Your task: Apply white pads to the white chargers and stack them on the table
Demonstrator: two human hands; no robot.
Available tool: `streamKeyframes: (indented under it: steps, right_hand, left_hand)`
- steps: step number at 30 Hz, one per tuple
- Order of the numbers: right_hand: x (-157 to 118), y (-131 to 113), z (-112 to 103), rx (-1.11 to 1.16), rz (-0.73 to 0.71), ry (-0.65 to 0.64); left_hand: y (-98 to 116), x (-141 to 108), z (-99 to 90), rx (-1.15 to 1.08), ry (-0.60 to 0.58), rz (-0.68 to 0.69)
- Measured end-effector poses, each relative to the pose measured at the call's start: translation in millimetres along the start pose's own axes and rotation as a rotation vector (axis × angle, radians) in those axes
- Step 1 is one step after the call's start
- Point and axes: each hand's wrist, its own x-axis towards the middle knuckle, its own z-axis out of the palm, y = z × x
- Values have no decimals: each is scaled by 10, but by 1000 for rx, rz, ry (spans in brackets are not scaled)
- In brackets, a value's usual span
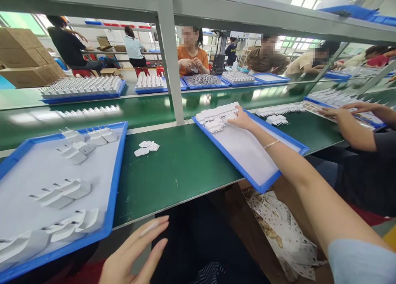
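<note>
From here I see the person's right hand [239,119] stretched over the far end of a blue-rimmed tray [272,181], its fingers bent and slightly spread right at the white plug housings [216,112]; thumb and fingertips are at the near-right end of the cluster, but I can't tell whether they grip one. The housings stand packed in rows against that end, metal pins sticking out, and the forearm crosses the bare part of the tray. The left hand [136,251] hangs in front of the table's near edge, thumb and fingers parted around nothing; a pale patch lies along one finger, too blurred to make out. Near it, past a raised blue rim, the left tray [119,181] carries more two-pin plugs [72,154] in loose groups, smooth, glossy and curved. Between the trays, a few flat white plates [147,147] with rounded corners lie overlapping on the scuffed green tabletop [179,160]. A painted upright post [168,57] rises at the far edge. To the right, a co-worker's hands [340,108] are over another tray; beneath the table sits a crumpled, perforated white sheet [284,226].
</note>
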Motion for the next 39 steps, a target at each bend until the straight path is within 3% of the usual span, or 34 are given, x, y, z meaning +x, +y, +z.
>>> streamKeyframes:
  steps: [4,6,8,11,14,19,22,25,29,33,39]
  right_hand:
    - [-761,-253,-57,95,-169,47]
    - [-1314,-435,56,280,-368,112]
    - [-1873,-609,260,357,-459,213]
    - [-2503,-814,653,452,-527,430]
    - [-2791,-967,1003,555,-516,471]
    - [-2926,-1090,1218,633,-596,346]
    - [-2949,-1040,1115,739,-608,173]
    - [-2836,-974,864,829,-519,2]
    - [-2522,-1013,467,726,-403,-132]
    - [-2293,-1164,237,506,-591,-410]
    - [-2183,-1267,233,233,-821,-654]
  left_hand:
    - [332,500,571,-400,35,-139]
    - [504,734,821,-652,3,-190]
    - [652,908,1008,-845,13,-220]
    - [778,1023,1159,-979,45,-251]
    - [792,1008,1175,-1013,134,-296]
    - [712,922,1050,-999,261,-319]
    - [622,897,953,-943,280,-305]
    - [475,862,852,-793,240,-160]
    - [298,778,731,-500,104,93]
    - [275,714,625,-324,-120,194]
    - [357,717,507,-303,-304,164]
